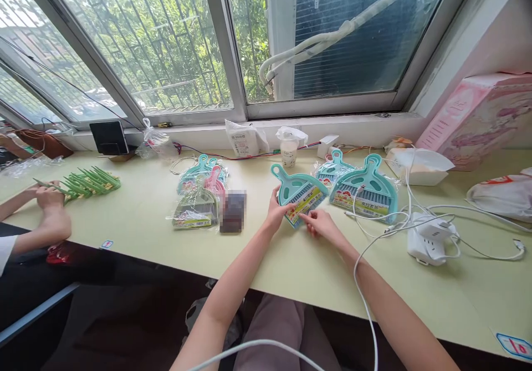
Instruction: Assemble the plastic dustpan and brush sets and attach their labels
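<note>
A teal dustpan and brush set (296, 184) with a yellow printed label is held tilted above the table, its handle pointing up and left. My left hand (275, 214) grips its left edge, thumb over the front. The fingers of my right hand (322, 226) are pinched at the label's lower edge, near the bristles. To the right lie two more teal sets, the nearer dustpan set (368, 191) partly covering the farther dustpan set (333, 166). On the left are a green dustpan set (195, 209) in clear wrapping, a pink one (214, 180) and teal ones (191, 176) behind.
A blurred dark flat object (233, 211) lies left of my hands. White cables cross my right forearm, leading toward a power strip (428, 238). A cup (288, 152) stands by the window. At far left, another person's hands (50, 195) touch green stalks (91, 184).
</note>
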`<state>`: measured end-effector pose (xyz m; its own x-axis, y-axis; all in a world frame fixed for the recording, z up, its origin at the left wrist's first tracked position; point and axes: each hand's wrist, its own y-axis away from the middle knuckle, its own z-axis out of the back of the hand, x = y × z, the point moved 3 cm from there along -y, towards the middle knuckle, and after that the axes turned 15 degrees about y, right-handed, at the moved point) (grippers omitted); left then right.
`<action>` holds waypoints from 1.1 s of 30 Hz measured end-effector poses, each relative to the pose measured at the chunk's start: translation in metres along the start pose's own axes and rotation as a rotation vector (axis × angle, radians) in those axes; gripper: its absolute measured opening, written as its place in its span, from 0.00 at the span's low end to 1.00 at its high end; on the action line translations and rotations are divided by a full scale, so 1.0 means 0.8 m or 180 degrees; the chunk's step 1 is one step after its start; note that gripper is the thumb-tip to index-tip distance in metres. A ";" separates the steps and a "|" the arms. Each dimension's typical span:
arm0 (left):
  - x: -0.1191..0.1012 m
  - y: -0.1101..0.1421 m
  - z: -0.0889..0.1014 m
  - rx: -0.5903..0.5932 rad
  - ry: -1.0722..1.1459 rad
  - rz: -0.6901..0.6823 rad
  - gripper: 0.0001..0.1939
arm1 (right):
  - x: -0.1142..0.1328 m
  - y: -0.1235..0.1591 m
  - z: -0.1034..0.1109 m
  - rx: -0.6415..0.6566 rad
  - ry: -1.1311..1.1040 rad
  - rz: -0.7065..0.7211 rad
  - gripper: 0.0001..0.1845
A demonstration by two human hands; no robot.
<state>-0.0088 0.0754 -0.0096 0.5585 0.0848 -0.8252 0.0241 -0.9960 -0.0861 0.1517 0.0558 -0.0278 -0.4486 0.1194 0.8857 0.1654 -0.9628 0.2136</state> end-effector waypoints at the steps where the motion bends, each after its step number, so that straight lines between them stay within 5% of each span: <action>1: -0.002 0.000 0.000 -0.0011 0.0012 0.0009 0.43 | -0.002 0.000 0.004 0.0004 0.0187 -0.0023 0.27; 4: -0.011 0.000 0.001 0.0048 0.0011 -0.0022 0.40 | -0.008 -0.005 0.015 -0.0240 0.0058 -0.0125 0.25; 7: -0.020 0.001 0.004 0.0115 0.0071 -0.0019 0.38 | -0.011 -0.012 0.013 -0.0351 -0.0814 -0.0132 0.25; 13: -0.014 0.012 -0.001 0.0308 0.0116 0.0256 0.40 | 0.000 -0.007 -0.016 0.0003 -0.1675 0.0282 0.32; 16: -0.024 0.019 0.004 0.0269 -0.0290 0.0027 0.42 | 0.000 -0.003 -0.017 -0.0027 -0.1671 0.0238 0.30; 19: -0.079 0.024 0.037 -0.0096 -0.1123 -0.0844 0.35 | -0.003 -0.003 -0.010 -0.0099 -0.1672 0.0192 0.27; 22: -0.160 0.035 0.100 -0.1361 -0.2381 -0.1919 0.21 | -0.005 -0.006 -0.004 -0.0178 -0.1799 0.0112 0.24; 25: -0.211 0.044 0.163 -0.2145 -0.3753 -0.1558 0.26 | -0.004 -0.007 -0.002 -0.0189 -0.1863 0.0068 0.21; 28: -0.222 0.053 0.208 -0.2220 -0.4602 -0.0740 0.23 | -0.004 -0.006 -0.003 -0.0124 -0.1936 0.0002 0.21; 31: -0.226 0.060 0.221 -0.2166 -0.4937 -0.0625 0.19 | -0.004 -0.006 -0.003 -0.0077 -0.2012 -0.0025 0.22; 33: -0.232 0.061 0.208 -0.2133 -0.5095 -0.0928 0.21 | -0.002 -0.007 -0.002 -0.0056 -0.2030 0.0005 0.21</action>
<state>-0.2492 0.0160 0.0468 -0.8056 -0.2217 -0.5494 0.5016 -0.7488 -0.4333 0.1505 0.0605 -0.0311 0.1635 0.2336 0.9585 0.1487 -0.9663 0.2102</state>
